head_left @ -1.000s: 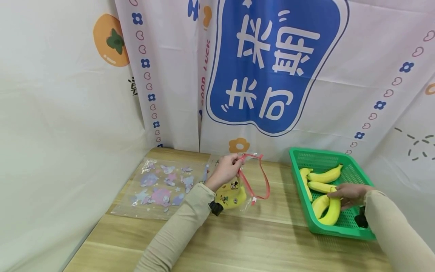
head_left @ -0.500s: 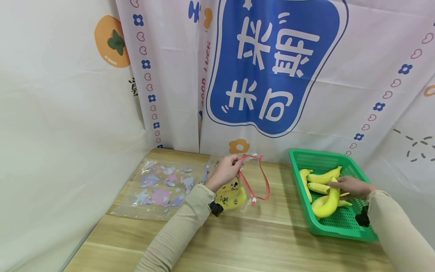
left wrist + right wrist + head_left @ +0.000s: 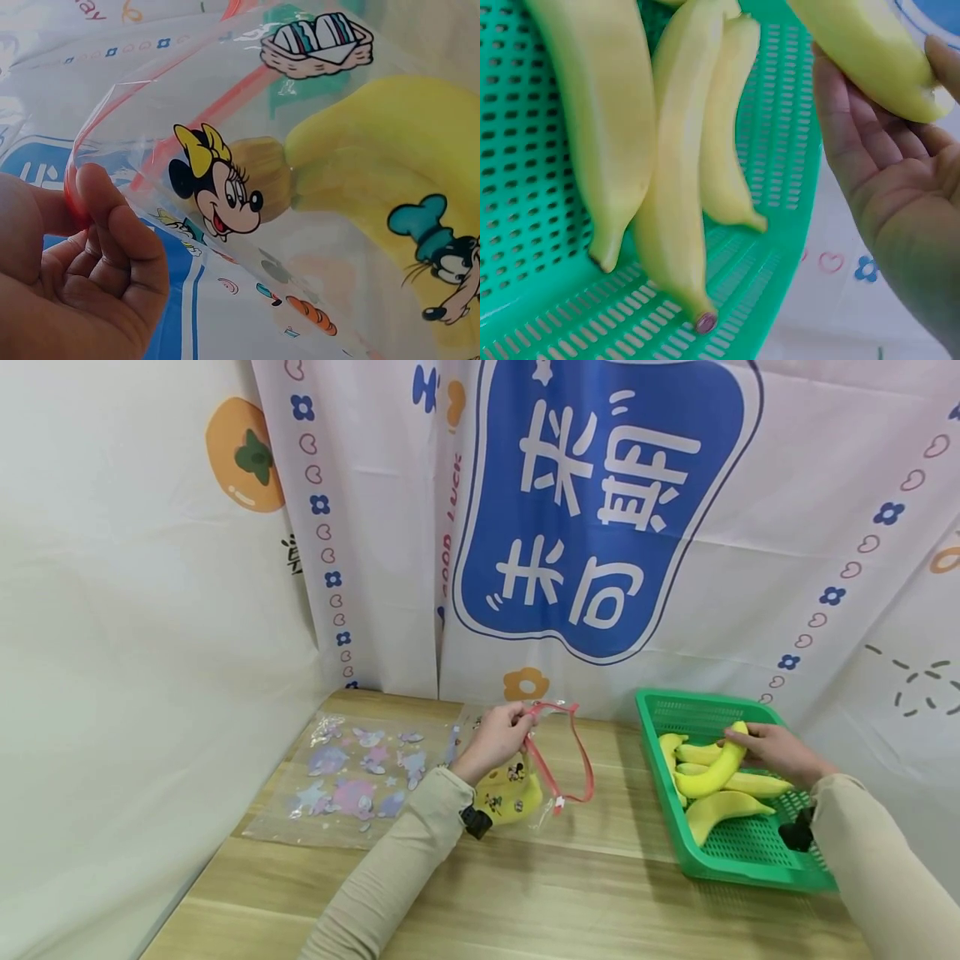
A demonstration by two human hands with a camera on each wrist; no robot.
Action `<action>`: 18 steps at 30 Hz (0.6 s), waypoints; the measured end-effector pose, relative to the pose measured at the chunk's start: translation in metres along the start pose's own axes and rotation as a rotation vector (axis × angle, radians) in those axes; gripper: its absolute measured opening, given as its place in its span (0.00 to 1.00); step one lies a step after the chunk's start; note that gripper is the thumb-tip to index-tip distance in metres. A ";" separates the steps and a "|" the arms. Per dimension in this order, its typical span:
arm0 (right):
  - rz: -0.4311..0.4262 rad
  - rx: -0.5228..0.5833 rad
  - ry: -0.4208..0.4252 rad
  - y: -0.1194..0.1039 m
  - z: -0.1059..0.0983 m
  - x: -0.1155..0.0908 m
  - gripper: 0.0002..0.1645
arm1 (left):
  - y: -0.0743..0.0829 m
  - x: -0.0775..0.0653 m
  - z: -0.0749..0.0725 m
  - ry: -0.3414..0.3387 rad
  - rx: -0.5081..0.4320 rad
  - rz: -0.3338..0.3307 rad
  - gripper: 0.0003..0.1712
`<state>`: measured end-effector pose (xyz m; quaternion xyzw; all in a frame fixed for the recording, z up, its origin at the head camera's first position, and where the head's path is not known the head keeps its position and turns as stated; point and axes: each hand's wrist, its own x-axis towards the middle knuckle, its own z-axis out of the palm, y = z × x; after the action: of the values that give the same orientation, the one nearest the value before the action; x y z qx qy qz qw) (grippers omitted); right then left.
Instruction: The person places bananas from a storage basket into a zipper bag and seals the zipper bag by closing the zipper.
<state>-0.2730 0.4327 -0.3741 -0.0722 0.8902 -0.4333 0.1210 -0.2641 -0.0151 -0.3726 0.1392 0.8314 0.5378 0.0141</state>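
Right hand [image 3: 774, 750], gripping one banana [image 3: 711, 775], just moved it off the near-side banana [image 3: 722, 811], still over green basket [image 3: 750, 870]: looks picked, not bagged; left hand [image 3: 495, 742] keeps pinching clear bag [image 3: 516, 772] by red edge.

Corner hung with pale printed sheeting, wood-grain tabletop [image 3: 585, 902] below.
Back sheet [image 3: 382, 543] creased; large blue panel [image 3: 517, 460] on it, white characters turned sideways, red "GOOD LUCK" lettering [image 3: 447, 556] to its left, orange flower print [image 3: 527, 683] below. Columns of small blue flowers and heart outlines either side. Left sheet [image 3: 135, 627] mostly plain, orange fruit print [image 3: 225, 452] near its edge. Light soft, even.
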 end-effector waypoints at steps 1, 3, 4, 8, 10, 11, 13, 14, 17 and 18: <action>0.003 0.009 0.005 -0.003 0.001 0.001 0.38 | 0.000 0.000 0.000 0.002 0.004 0.000 0.11; 0.000 0.031 0.009 -0.011 0.003 0.002 0.37 | 0.000 0.000 0.001 0.007 0.011 -0.001 0.11; -0.002 0.039 0.013 -0.014 0.004 0.004 0.37 | 0.000 0.000 0.001 0.011 0.014 0.000 0.11; -0.023 0.069 0.006 -0.026 0.010 0.008 0.34 | 0.001 0.001 0.001 0.018 0.017 0.001 0.11; -0.034 0.070 -0.002 -0.032 0.014 0.011 0.34 | 0.001 0.001 0.001 0.019 0.014 0.001 0.11; -0.036 0.072 -0.005 -0.034 0.016 0.012 0.34 | 0.001 0.001 0.001 0.018 0.012 0.000 0.11; -0.041 0.066 -0.007 -0.040 0.020 0.014 0.34 | 0.002 0.001 0.001 0.016 0.005 -0.003 0.11; -0.043 0.066 -0.007 -0.043 0.022 0.016 0.35 | 0.002 0.001 0.001 0.014 0.000 -0.004 0.11; -0.042 0.046 0.002 -0.054 0.030 0.018 0.37 | 0.002 0.001 0.000 0.013 -0.007 -0.003 0.11; -0.038 0.038 0.008 -0.057 0.033 0.018 0.38 | 0.002 0.000 0.000 0.012 -0.007 -0.003 0.11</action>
<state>-0.2801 0.3685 -0.3516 -0.0848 0.8808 -0.4525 0.1104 -0.2641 -0.0142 -0.3708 0.1350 0.8298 0.5414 0.0105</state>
